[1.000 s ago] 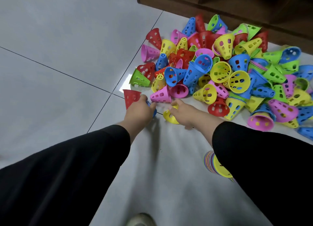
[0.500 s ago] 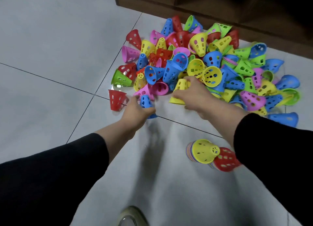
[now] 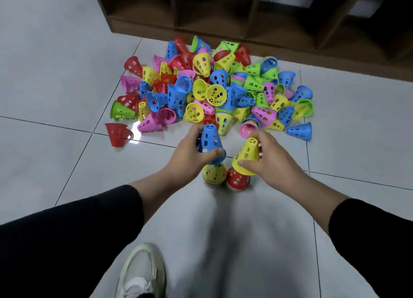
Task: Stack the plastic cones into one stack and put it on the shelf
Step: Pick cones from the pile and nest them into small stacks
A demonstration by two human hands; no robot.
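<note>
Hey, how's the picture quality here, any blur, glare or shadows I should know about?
Head view: motion blur smears the small stacks below the hands and the shoe; a bright glare patch sits on the tile beside the lone red cone; a soft shadow falls on the floor between the sleeves; wide-angle bending curves the shelf edge.

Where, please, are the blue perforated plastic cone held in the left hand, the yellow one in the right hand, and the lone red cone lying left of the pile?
blue perforated plastic cone [image 3: 210, 139], head view, side wall
yellow perforated plastic cone [image 3: 248, 154], head view, side wall
lone red plastic cone [image 3: 117, 132], head view, side wall

Two hands [image 3: 190, 154], one shoe [image 3: 143, 273], one shelf [image 3: 245, 12], cones [image 3: 214, 92] too many to count
</note>
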